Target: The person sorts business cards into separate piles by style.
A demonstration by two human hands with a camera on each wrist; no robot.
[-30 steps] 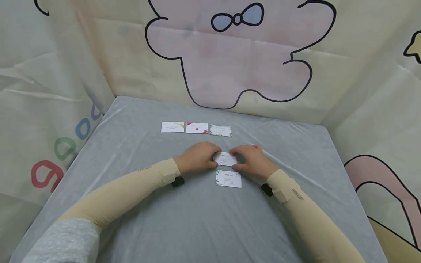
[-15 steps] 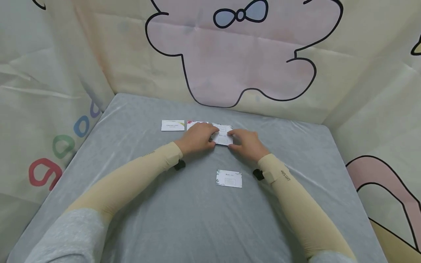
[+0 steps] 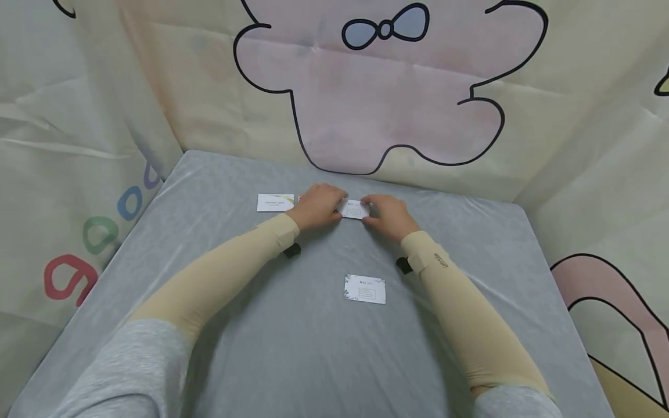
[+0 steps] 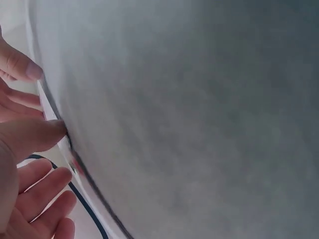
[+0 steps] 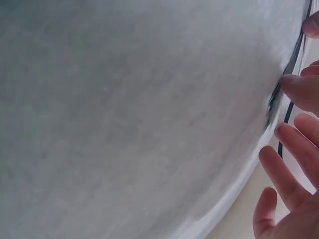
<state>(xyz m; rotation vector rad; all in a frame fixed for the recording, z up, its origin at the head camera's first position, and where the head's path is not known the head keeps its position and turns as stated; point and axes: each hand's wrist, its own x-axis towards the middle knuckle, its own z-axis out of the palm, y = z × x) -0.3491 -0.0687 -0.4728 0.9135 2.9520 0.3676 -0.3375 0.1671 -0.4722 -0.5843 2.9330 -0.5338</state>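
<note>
Near the back of the table, both hands hold a white business card (image 3: 353,209) by its two short ends. My left hand (image 3: 317,206) pinches the left end between thumb and fingers; my right hand (image 3: 390,215) does the same at the right end. The held card covers the spot of the rightmost card in the back row. In the left wrist view the left thumb (image 4: 47,133) lies at the card's near edge. A second white card with leafy corners (image 3: 364,289) lies flat nearer the person.
At the left of the back row lies a card with a yellow-green curve (image 3: 275,202). A red-patterned card (image 3: 299,198) beside it is mostly hidden by the left hand. Grey cloth covers the table (image 3: 272,360); a printed curtain (image 3: 418,104) hangs right behind it.
Both hands have carried the card away from the person, from just beyond the near card up to the back row, over the leaf-bordered card there. The near card stays put.
</note>
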